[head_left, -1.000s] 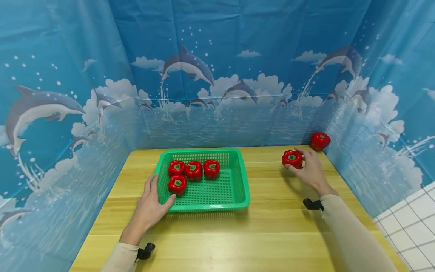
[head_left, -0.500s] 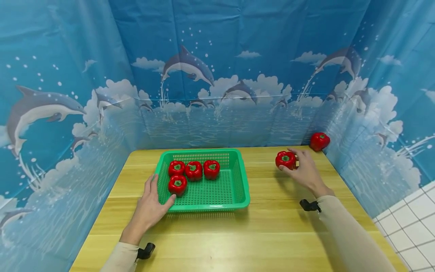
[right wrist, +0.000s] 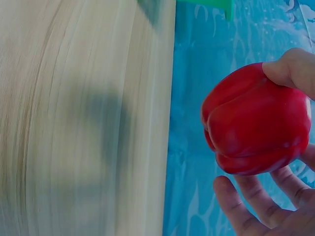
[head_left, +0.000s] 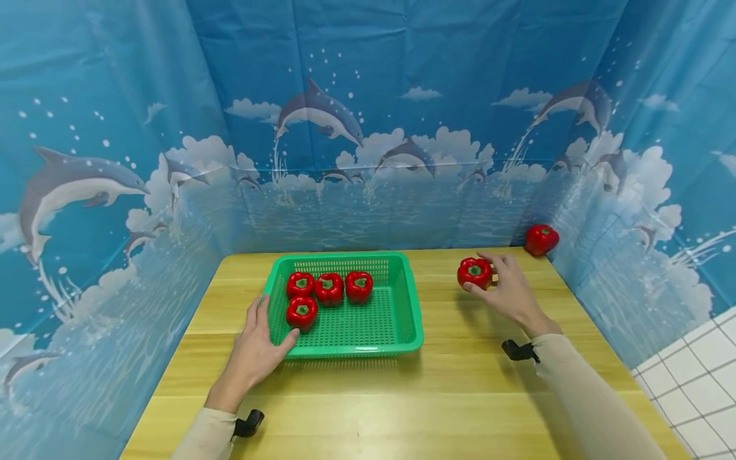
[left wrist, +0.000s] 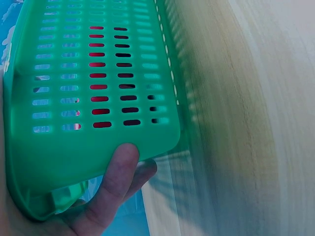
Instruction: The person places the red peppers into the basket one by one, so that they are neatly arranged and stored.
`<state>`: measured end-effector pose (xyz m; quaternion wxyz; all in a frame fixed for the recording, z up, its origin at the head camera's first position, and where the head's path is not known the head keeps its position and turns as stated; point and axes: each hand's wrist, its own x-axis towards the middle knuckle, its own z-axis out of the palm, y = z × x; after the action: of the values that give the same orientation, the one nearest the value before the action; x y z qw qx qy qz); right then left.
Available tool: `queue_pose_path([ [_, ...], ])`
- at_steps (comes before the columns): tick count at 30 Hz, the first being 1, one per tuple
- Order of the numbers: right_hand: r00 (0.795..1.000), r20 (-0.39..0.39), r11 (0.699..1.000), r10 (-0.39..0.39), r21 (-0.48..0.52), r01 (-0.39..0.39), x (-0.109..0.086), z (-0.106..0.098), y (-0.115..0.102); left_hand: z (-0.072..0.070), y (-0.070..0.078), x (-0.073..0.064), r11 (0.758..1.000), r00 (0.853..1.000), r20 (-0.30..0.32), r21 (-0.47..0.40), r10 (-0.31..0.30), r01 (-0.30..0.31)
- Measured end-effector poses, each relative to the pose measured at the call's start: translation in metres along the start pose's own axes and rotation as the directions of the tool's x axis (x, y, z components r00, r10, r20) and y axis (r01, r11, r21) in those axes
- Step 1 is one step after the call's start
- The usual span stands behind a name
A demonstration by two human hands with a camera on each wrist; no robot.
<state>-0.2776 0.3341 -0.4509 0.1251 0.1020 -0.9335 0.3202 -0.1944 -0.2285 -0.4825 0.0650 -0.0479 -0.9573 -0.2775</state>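
Note:
My right hand point(head_left: 510, 295) holds a red bell pepper point(head_left: 475, 273) above the right part of the table, thumb on one side and fingers on the other. The right wrist view shows this pepper point(right wrist: 258, 125) raised off the wood. My left hand point(head_left: 253, 351) grips the front left corner of a green plastic basket point(head_left: 415, 319). Fingers point(left wrist: 118, 172) press its slotted outer wall in the left wrist view. Inside the basket stand several red bell peppers, grouped at the left; the nearest pepper point(head_left: 301, 313) is beside my left thumb.
Another red bell pepper point(head_left: 541, 240) lies at the far right corner of the wooden table point(head_left: 368, 409). A blue dolphin-print curtain point(head_left: 368, 211) borders the table at the back and sides. White tiles point(head_left: 701, 377) show at lower right.
My right hand has carried its bell pepper leftward, towards the basket. The left hand stays at the basket corner, and the other peppers keep their places.

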Motion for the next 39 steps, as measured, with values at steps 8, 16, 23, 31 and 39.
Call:
queue_pose_path([
  [8, 1.0, 0.018, 1.0, -0.024, -0.019, 0.024, -0.001, 0.008, -0.016, -0.001, 0.001, 0.0, 1.0, 1.0, 0.015, 0.003, -0.023, 0.023],
  [16, 0.997, 0.054, 0.999, -0.047, -0.017, 0.048, 0.0, 0.015, -0.035, -0.003, 0.0, 0.0, 1.0, 1.0, 0.022, 0.012, -0.022, 0.022],
  [23, 0.994, 0.055, 0.996, -0.09, -0.023, 0.092, 0.0, 0.018, -0.052, -0.002, 0.0, -0.001, 1.0, 1.0, 0.023, 0.013, -0.017, 0.016],
  [31, 0.988, 0.055, 0.99, -0.142, 0.006, 0.142, 0.003, 0.021, -0.076, -0.001, -0.001, -0.001, 1.0, 1.0, 0.004, 0.007, -0.009, 0.009],
  [39, 0.984, 0.079, 0.986, -0.162, 0.039, 0.16, 0.005, 0.026, -0.099, -0.002, 0.0, -0.001, 1.0, 1.0, 0.014, 0.005, -0.004, 0.003],
])
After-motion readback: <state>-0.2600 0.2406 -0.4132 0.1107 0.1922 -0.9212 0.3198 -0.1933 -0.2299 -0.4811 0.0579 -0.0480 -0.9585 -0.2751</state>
